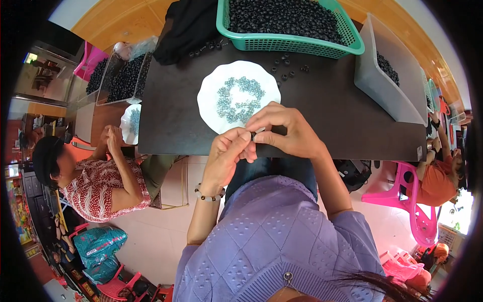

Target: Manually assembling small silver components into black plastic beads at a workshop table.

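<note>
Just in front of my body, both hands meet over the near edge of the dark table [322,131]. My left hand [227,153] is closed in a pinch around a small black part [253,136]. Against that part, the thumb and fingers of my right hand [289,133] are pressed together; what they grip is too small to make out. Beyond my fingertips lies a white scalloped plate [209,95] with many small, clear bluish pieces [241,88] on it.
A green basket [302,45] heaped with small black parts [287,20] stands at the table's far side. Loose black parts [285,76] lie before it. Black cloth [183,30] is at far left, a translucent bin [387,90] at right. A person [105,186] works at left.
</note>
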Available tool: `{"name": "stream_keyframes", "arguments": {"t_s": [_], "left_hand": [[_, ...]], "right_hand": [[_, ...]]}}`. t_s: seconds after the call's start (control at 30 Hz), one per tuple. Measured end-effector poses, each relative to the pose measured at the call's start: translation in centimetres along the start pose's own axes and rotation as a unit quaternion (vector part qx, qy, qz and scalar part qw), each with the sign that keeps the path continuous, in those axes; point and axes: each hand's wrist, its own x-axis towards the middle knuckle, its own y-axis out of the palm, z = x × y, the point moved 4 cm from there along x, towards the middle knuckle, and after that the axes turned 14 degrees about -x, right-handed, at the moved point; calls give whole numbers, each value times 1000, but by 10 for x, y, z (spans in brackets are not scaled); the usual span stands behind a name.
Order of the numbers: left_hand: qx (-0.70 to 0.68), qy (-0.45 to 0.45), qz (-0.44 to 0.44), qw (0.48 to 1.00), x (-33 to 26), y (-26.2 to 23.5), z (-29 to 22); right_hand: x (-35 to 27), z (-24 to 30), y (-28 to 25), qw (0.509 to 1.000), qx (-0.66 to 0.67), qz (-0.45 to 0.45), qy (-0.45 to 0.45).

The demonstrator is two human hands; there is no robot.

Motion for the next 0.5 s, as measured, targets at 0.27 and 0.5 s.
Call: {"name": "stream_keyframes", "arguments": {"t_s": [0.27, 0.5], "left_hand": [[-199, -24, -13, 980, -2, 5, 26], [-257, -29, -44, 965, -5, -4, 28]], "right_hand": [[-12, 9, -5, 991, -72, -111, 1], [-1, 14, -7, 993, -93, -61, -46]]}}
